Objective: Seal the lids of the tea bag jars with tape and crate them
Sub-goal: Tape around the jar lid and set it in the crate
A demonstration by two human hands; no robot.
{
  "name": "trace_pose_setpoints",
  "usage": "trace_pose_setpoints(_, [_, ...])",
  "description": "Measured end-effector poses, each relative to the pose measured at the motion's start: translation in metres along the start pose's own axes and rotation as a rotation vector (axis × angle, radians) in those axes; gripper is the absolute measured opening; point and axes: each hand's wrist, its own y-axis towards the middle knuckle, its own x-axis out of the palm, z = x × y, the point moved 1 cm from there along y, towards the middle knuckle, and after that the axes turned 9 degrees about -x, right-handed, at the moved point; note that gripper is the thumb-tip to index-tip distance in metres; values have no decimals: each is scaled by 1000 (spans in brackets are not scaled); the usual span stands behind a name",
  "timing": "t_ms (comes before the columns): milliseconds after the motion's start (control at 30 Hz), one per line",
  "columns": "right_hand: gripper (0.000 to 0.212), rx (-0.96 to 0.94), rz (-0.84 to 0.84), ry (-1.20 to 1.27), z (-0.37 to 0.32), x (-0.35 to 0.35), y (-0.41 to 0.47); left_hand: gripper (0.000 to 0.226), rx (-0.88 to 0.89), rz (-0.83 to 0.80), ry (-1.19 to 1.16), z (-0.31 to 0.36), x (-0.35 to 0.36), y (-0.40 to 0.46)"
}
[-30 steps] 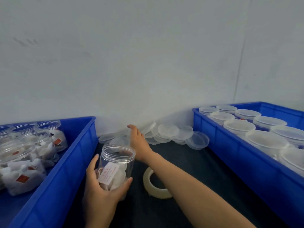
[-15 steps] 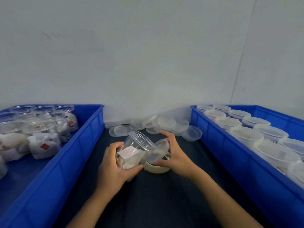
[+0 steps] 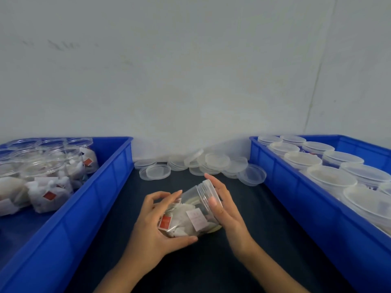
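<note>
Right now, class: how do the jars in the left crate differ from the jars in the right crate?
The jars in the left crate stand open, without lids; the jars in the right crate are capped. The left ones show tea bags with red tags; the right ones show mostly pale lids from above. Both sit in blue crates.

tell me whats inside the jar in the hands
White tea bags with a red tag and a pale label fill the tilted jar. The left hand hides its base.

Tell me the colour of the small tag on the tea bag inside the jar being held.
Red-orange tag, seen through the clear jar in the head view.
</note>
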Motion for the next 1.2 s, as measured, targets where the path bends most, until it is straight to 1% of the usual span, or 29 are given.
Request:
trace_pose_setpoints(67, [58, -22, 21, 12, 1, 2, -2, 95, -37, -43, 7, -1, -3, 1])
trace_pose_setpoints(133, [56, -40, 59, 23, 2, 5, -2, 101, -83, -33, -43, -2, -1, 0])
trace_pose_setpoints(200, [52, -44, 108, 15, 4, 8, -1, 114, -193, 11, -186, -3, 5, -2])
trace_pose_setpoints(267, [50, -45, 153, 10, 6, 10, -1, 119, -326, -23, -413, -5, 12, -3])
trace_pose_setpoints(300, [50, -55, 172, 2, 6, 10, -2, 117, -375, -63, -517, -7, 15, -2])
trace_pose_setpoints(367, [53, -86, 185, -38, 3, 10, -2, 111, -418, -137, -623, -8, 16, -2])
trace_pose_setpoints(433, [56, -120, 172, -67, -1, 9, -1, 112, -410, -152, -670, -5, 16, -3])
trace_pose_setpoints(500, [55, -165, 145, -134, -7, 6, 1, 113, -450, -152, -749, -1, 16, -3])
trace_pose_setpoints(533, [54, -194, 131, -183, -9, 5, 1, 109, -480, -157, -777, 0, 17, -2])
trace_pose_setpoints(600, [51, -272, 109, -256, -12, 6, 0, 88, -525, -174, -769, 3, 15, -3])
trace_pose_setpoints(667, [50, -335, 66, -273, -11, 8, 0, 76, -566, -192, -716, 4, 12, -2])
trace_pose_setpoints(833, [49, -413, -6, -313, -15, 3, 4, 74, -683, -300, -615, 2, 4, 5])
trace_pose_setpoints(900, [49, -450, -30, -359, -16, -2, 3, 78, -705, -356, -591, 0, 2, 7])
trace_pose_setpoints(1000, [50, -451, -64, -396, -16, -2, -1, 78, -728, -404, -580, -3, -1, 8])
trace_pose_setpoints(1100, [51, -473, -28, -442, -16, 3, -1, 72, -720, -428, -622, -3, -1, 7])
trace_pose_setpoints(1200, [50, -441, 1, -410, -18, 7, 0, 70, -704, -398, -685, -3, 3, 4])
